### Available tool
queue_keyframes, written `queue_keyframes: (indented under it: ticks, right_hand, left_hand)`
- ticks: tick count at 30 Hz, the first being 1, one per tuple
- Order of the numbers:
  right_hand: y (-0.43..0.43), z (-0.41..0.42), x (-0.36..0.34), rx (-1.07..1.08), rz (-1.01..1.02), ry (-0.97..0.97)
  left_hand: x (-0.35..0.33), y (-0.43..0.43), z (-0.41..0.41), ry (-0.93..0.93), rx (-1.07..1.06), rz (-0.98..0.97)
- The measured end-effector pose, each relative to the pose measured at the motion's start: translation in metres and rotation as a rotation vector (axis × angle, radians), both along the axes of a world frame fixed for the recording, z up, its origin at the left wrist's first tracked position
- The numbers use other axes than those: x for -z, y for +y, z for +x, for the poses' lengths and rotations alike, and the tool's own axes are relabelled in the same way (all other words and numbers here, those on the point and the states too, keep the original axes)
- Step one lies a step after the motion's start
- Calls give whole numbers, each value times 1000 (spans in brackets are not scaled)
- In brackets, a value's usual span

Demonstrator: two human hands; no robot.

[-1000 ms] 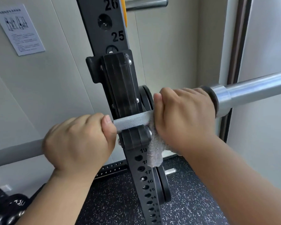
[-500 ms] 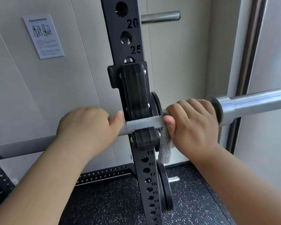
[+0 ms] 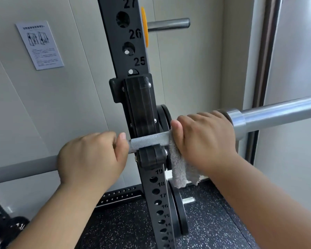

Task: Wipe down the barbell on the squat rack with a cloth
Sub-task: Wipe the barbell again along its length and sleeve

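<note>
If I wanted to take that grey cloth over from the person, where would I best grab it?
Probably the loose tail of the cloth that hangs below the barbell, pinched from the front and below. Its upper part is held against the bar under the right hand, and the rack upright stands close on its left.
</note>
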State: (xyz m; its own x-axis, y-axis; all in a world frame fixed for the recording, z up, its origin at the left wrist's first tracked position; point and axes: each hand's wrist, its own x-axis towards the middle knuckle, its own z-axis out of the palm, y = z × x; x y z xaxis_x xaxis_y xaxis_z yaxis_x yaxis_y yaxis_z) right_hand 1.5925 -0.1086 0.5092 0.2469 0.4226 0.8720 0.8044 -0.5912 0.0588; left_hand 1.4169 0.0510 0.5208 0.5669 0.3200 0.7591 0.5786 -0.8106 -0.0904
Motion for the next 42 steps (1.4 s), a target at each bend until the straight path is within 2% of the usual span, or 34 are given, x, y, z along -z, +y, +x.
queue_keyframes:
  ticks: [4, 7, 9, 12, 14, 15, 19, 22, 24, 27, 31, 33, 34, 35, 38, 40, 42]
  right_hand:
    - [4, 11, 18, -26, 140, -127]
    - [4, 3, 19, -16, 94, -88]
    - [2, -5, -4, 51, -56, 2]
    - [2, -6, -49, 35, -371, 330]
    - [6, -2, -60, 16, -458, 476]
    - [7, -1, -57, 18, -441, 476]
    - [0, -3, -6, 23, -61, 23]
    - [2, 8, 16, -55, 106, -108]
    - [4, 9, 22, -47, 110, -133]
    - [4, -2, 2, 44, -39, -25]
    - [6, -2, -60, 65, -452, 464]
    - [9, -3, -70, 40, -541, 591]
    - [10, -3, -66, 44, -520, 572]
    - [9, -2, -55, 56, -439, 473]
    - [3, -5, -6, 57, -54, 77]
    - [2, 2, 16, -25, 107, -56]
    - [6, 7, 31, -50, 166, -136]
  left_hand:
    - [-24, 4, -7, 230, -70, -172]
    - [-32, 9, -4, 297, -96, -224]
    - [-28, 8, 0, 242, -147, -206]
    - [-9, 9, -1, 56, -148, -17]
    - [0, 11, -3, -41, -78, 23]
    - [4, 11, -6, -72, -40, 30]
    - [5, 7, -6, -39, 22, 21]
    - [-15, 4, -13, 171, -87, -102]
    - [-30, 8, -16, 241, -111, -194]
    - [-33, 15, -12, 283, -138, -139]
    - [-17, 16, -11, 156, -177, -51]
    - [-6, 18, -13, 45, -130, 34]
    - [1, 20, -14, -21, -83, 74]
    - [5, 20, -16, -68, -41, 87]
    - [5, 19, -17, -70, 31, 47]
    - [-5, 14, -17, 15, -48, -12]
    - [-18, 18, -18, 169, -78, -98]
